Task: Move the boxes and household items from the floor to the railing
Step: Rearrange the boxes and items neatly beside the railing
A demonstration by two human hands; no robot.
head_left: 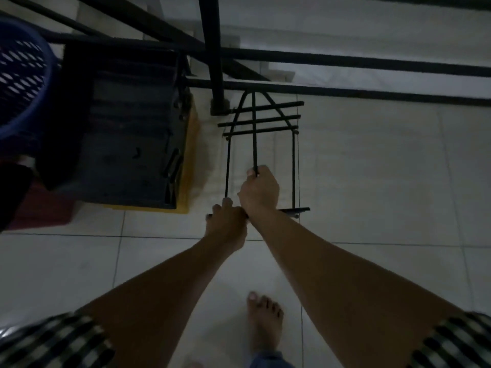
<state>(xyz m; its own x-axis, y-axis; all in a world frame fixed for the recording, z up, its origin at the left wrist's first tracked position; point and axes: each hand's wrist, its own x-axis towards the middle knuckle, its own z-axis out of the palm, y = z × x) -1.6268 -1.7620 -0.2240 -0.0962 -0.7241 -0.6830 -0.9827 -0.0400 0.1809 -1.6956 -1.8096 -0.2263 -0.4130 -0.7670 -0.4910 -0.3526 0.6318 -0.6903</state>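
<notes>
Forearms [159,288] are reaching down, left hand [228,224] gripping the wire rack [276,118] by its near bar, right hand [259,193] its centre rod, likely for balance.

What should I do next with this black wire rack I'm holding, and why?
Probably lift the wire rack up toward the railing. Your right hand grips its centre rod, your left hand grips its near crossbar, and its far end sits low at the railing's base.

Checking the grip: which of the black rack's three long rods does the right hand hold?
The rack's middle rod: the right hand curls round it, while the left rod and right rod pass either side of that hand.
</notes>
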